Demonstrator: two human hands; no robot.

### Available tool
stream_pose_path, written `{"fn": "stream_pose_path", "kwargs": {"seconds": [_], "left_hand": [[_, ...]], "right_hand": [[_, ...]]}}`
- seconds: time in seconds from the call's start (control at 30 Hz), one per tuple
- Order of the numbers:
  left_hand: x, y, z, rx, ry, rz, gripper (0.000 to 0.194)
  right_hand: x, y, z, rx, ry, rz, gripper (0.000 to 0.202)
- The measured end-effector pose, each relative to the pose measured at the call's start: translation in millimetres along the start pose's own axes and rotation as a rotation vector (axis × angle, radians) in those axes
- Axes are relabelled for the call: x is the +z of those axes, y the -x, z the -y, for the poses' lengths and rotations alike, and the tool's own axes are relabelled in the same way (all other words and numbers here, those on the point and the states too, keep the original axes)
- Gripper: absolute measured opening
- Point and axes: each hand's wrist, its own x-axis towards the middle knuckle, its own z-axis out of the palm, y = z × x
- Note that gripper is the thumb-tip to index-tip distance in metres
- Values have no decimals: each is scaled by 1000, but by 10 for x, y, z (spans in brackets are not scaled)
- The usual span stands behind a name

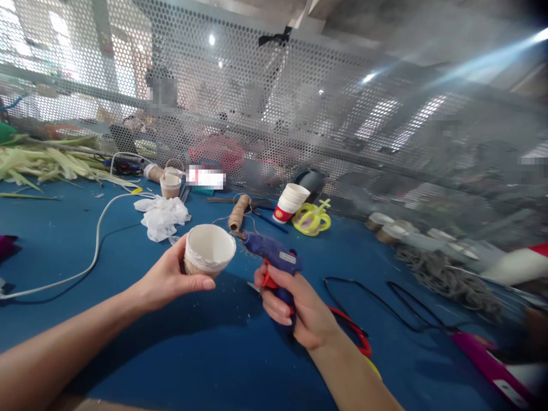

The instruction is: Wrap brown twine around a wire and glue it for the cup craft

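My left hand (171, 277) is closed around a paper cup (209, 251), white inside, with white material round its rim and a tan wrap lower down. The cup's mouth tips toward me. In my right hand (291, 302) is a blue glue gun (272, 251), my fingers around its handle and red trigger. Its nozzle points left, close to the cup's rim; I cannot tell whether they touch. Just beyond the nozzle lies a roll of brown twine (238, 212). Below the gun, a pointed metal blade tip (253, 286) shows, partly hidden by my right hand.
Stacked paper cups (291, 202) and a yellow crown-shaped piece (312, 218) stand at the back. Crumpled white plastic (161, 217) and a wrapped cup (170, 185) are behind my left hand. A white cable (96, 245) crosses the left; grey cord (449, 277) lies right. A perforated metal screen (257, 103) rises behind.
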Motion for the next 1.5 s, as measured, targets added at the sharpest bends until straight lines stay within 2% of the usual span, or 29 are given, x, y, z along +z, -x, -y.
{"fn": "stream_pose_path", "kwargs": {"seconds": [0.3, 0.43, 0.57, 0.77, 0.93, 1.03, 1.13, 1.23, 1.37, 1.5], "left_hand": [[-18, -12, 36, 21, -49, 4, 74], [-27, -13, 36, 26, -76, 6, 74], [-30, -17, 12, 33, -138, -12, 71], [-45, -40, 10, 44, -288, -56, 63], [-52, -62, 14, 50, -391, -65, 58], [-54, -61, 4, 67, -448, -54, 58], [-59, -50, -12, 62, -452, -22, 58], [-65, -40, -34, 24, -395, 44, 60], [-69, -39, -75, -63, -272, 150, 61], [-73, -40, -100, -85, -244, 171, 60]], "right_hand": [[23, -11, -16, 48, -75, 21, 22], [24, -8, -4, 42, 19, -8, 24], [32, 4, 1, -29, 211, -100, 26], [29, 42, 26, -246, 713, -290, 31], [-37, 60, 107, -187, 964, -230, 39], [-65, 72, 155, -129, 990, -183, 35], [-71, 83, 177, -155, 940, -140, 35], [-78, 84, 180, -192, 864, -152, 34], [-102, 82, 195, -156, 819, -147, 29], [-104, 108, 228, -100, 826, -114, 28]]}}
